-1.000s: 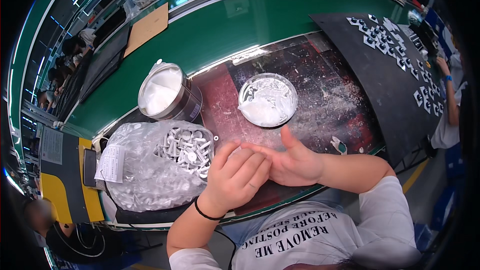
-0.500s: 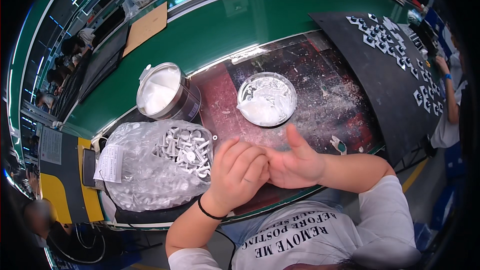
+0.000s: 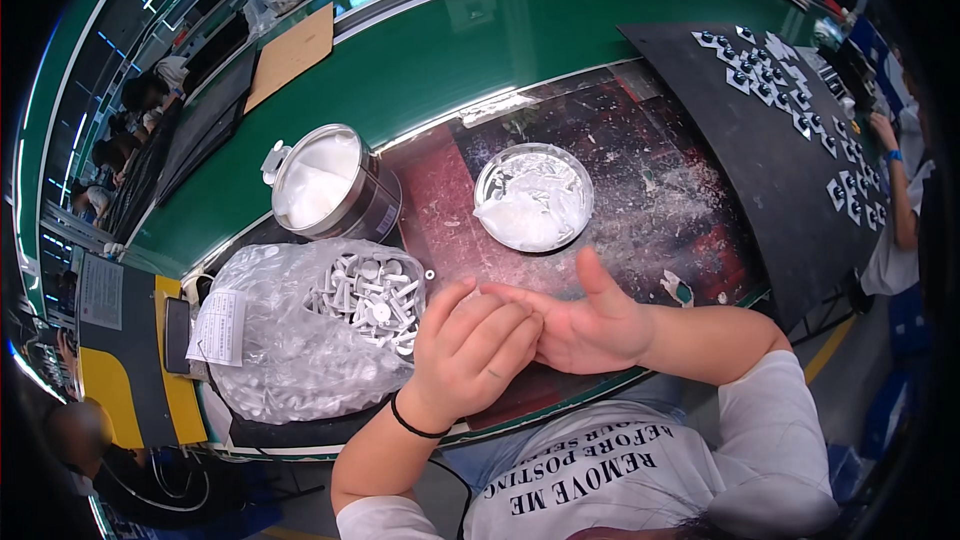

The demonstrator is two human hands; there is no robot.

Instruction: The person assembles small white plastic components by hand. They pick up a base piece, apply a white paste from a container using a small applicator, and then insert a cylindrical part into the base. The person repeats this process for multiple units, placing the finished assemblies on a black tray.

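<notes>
My left hand (image 3: 470, 355) is closed, its fingers curled against the fingers of my right hand (image 3: 600, 325) near the table's front edge. Whatever it may hold is hidden. On my right hand the thumb sticks up, the palm is bared and the fingers stretch toward the left one, partly covered by it. Beyond them lies a round shiny metal lid (image 3: 535, 202) with white paste in it. To the left, a clear plastic bag (image 3: 290, 360) holds white plastic parts (image 3: 375, 300) with round heads and stems. Behind the bag a metal can (image 3: 375, 205) of white paste leans tilted.
A black board (image 3: 720, 130) at the right carries rows of small dark parts on white pieces. A smeared dark red mat (image 3: 640, 180) covers the work spot. A phone (image 3: 177, 335) lies beside the bag. At the far right is another person's arm (image 3: 903, 205).
My left fingers have shifted slightly over the right hand, and the right index finger now shows stretched out further left. The can, bag and lid stay in place.
</notes>
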